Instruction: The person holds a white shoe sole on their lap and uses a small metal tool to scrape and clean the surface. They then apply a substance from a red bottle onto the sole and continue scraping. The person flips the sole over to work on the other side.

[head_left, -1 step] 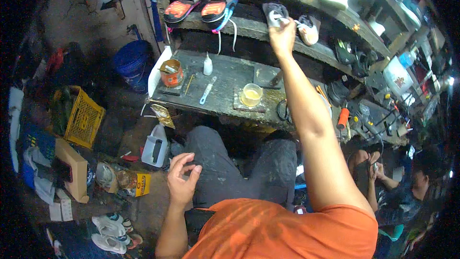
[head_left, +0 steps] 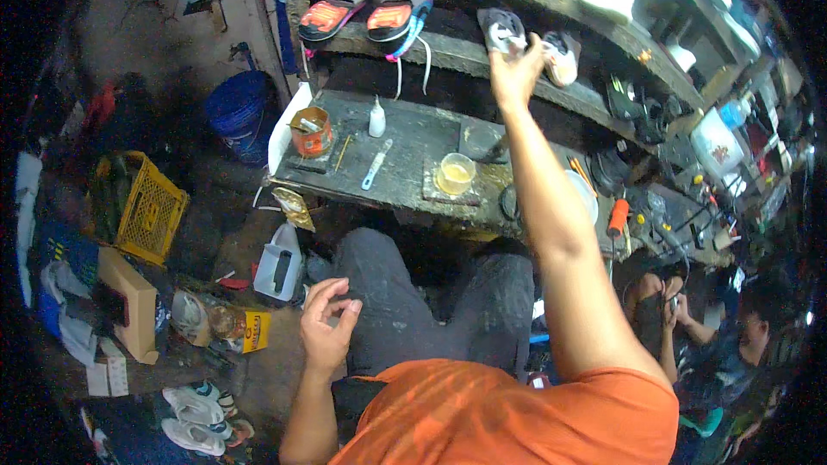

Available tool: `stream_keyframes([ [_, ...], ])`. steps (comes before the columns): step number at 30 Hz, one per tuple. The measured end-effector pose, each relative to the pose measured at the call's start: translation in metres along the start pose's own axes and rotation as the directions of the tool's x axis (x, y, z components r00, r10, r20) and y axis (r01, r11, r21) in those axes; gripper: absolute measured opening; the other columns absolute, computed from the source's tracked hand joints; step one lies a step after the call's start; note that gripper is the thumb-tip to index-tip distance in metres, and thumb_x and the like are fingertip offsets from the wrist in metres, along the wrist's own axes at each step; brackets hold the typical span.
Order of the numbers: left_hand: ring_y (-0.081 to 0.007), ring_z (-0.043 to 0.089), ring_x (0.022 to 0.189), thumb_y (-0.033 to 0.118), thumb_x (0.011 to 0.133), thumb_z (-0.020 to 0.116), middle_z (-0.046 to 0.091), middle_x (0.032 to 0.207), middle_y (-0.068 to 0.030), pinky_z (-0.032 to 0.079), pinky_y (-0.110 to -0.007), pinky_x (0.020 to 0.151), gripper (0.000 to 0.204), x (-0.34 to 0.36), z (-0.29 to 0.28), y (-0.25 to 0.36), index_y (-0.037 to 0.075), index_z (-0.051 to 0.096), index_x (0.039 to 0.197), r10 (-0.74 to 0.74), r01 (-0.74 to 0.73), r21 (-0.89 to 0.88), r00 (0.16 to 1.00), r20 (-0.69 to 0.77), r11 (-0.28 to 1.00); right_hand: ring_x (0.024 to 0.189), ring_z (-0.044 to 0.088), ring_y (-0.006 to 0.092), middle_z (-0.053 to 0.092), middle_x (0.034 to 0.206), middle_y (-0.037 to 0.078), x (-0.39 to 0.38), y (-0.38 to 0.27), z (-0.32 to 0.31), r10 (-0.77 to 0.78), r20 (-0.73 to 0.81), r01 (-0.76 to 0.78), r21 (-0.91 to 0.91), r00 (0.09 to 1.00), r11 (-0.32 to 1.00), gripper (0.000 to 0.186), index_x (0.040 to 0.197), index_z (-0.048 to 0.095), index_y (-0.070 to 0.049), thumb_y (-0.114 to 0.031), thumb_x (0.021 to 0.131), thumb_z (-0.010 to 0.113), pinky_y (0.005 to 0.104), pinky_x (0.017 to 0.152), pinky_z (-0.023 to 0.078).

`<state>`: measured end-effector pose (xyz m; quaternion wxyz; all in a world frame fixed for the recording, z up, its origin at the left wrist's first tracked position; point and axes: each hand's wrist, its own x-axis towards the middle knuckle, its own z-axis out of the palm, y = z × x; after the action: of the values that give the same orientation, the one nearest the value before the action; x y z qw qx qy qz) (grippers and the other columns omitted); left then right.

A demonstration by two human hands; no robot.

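My right arm is stretched forward over the workbench (head_left: pixel 405 133) to the shelf above it. There my right hand (head_left: pixel 517 73) is held open, with fingers and thumb apart, in front of a grey and white shoe (head_left: pixel 502 30). Its fingertips come close to a second pale shoe (head_left: pixel 562 60) on the right; whether they touch either one I cannot tell. Beside my left knee, my left hand (head_left: pixel 327 327) is held in the air, fingers loosely bent and apart, with nothing in it.
Two orange and black shoes (head_left: pixel 398 21) with hanging laces stand on the shelf. The bench carries a rusty can (head_left: pixel 310 133), a white bottle (head_left: pixel 376 117), a brush (head_left: pixel 376 164) and a cup of yellowish liquid (head_left: pixel 455 174). Another person (head_left: pixel 689 319) sits at the right.
My right hand has shifted slightly right, and its fingers have spread away from the grey and white shoe. My left hand looks the same. The view has shifted slightly.
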<state>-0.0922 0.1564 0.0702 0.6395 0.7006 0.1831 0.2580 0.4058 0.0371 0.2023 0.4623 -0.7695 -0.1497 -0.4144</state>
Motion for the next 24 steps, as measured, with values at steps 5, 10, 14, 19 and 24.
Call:
stream_keyframes([
  [5, -0.0188, 0.069, 0.104, 0.004, 0.101, 0.070, 0.069, 0.119, -0.0124, 0.058, -0.030, 0.088, 0.019, 0.014, -0.010, -0.014, -0.005, 0.072, 0.117, -0.059, 0.057, -0.066, 0.998, -0.032, 0.996, 0.126, 0.057, 0.0417, 0.065, 0.133, 0.021, -0.056, -0.024, 0.027, -0.158, 0.305, 0.055, 0.322, 0.939, 0.945, 0.058, 0.133, 0.062, 0.001, -0.031, 0.090, 0.083, 0.0520, 0.111, 0.044],
  [10, -0.0166, 0.069, 0.097, 0.008, 0.105, 0.066, 0.072, 0.109, -0.0115, 0.058, -0.029, 0.084, 0.016, 0.033, -0.002, 0.003, -0.004, 0.074, 0.111, 0.062, -0.061, -0.012, 0.998, 0.020, 0.998, 0.147, 0.045, 0.0445, 0.059, 0.149, 0.022, -0.079, -0.096, 0.120, -0.168, 0.136, 0.182, -0.097, 0.976, 0.979, 0.117, 0.160, 0.033, 0.003, -0.059, 0.077, 0.088, 0.0566, 0.125, 0.030],
  [14, -0.0155, 0.070, 0.098, 0.009, 0.105, 0.066, 0.072, 0.110, -0.0101, 0.056, -0.027, 0.086, 0.016, 0.037, 0.020, 0.018, -0.003, 0.074, 0.112, 0.052, -0.047, -0.071, 0.996, 0.071, 0.996, 0.141, 0.054, 0.0417, 0.061, 0.145, 0.028, -0.049, -0.109, 0.132, 0.100, 0.430, -0.062, -0.102, 0.897, 0.993, 0.122, 0.163, 0.022, 0.005, -0.051, 0.077, 0.088, 0.0587, 0.127, 0.025],
  [19, -0.0154, 0.070, 0.098, 0.019, 0.109, 0.064, 0.071, 0.112, -0.0092, 0.060, -0.032, 0.086, 0.024, 0.058, 0.027, 0.013, -0.002, 0.073, 0.114, -0.011, 0.052, -0.218, 0.982, 0.187, 0.975, 0.127, 0.065, 0.0344, 0.066, 0.136, 0.026, -0.085, -0.104, 0.023, 0.090, 0.392, -0.228, 0.321, 0.915, 0.919, 0.103, 0.161, 0.032, -0.008, -0.035, 0.080, 0.090, 0.0414, 0.106, 0.051],
  [24, -0.0268, 0.051, 0.138, 0.078, 0.101, 0.042, 0.055, 0.149, -0.0149, 0.039, -0.046, 0.119, 0.095, 0.122, 0.056, 0.026, 0.004, 0.039, 0.160, -0.031, 0.216, -0.666, 0.960, 0.279, 0.714, 0.141, 0.053, 0.0301, 0.050, 0.155, 0.015, -0.205, -0.108, -0.155, -0.372, 0.443, -0.043, 0.689, 0.816, 0.724, 0.085, 0.160, 0.033, -0.006, -0.011, 0.090, 0.081, 0.0419, 0.117, 0.045],
])
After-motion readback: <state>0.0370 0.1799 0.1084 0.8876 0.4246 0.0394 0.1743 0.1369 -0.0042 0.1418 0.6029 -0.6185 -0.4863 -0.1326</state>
